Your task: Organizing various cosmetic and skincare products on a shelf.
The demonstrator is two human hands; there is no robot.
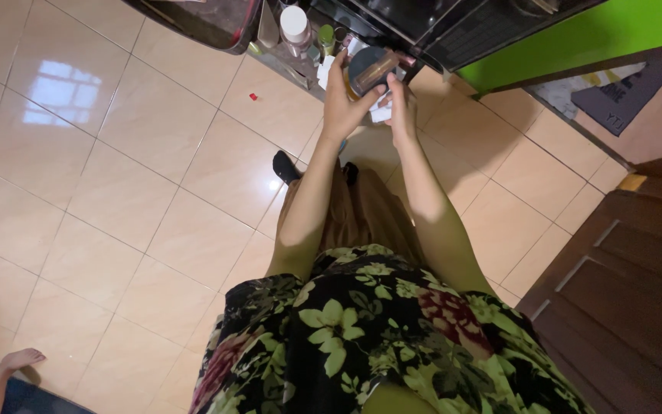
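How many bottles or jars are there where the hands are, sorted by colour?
Dark round jar with amber side, held by the left hand and right hand: 1
White-capped clear bottle: 1
Green-topped bottle: 1
Total: 3 that can be told; others behind are too hidden.

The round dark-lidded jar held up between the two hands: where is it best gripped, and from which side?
Judging by its pose, grip the round dark-lidded jar around its amber body below the lid, from the left, where the left hand already wraps it. The right hand covers the other side; the lid stays free.
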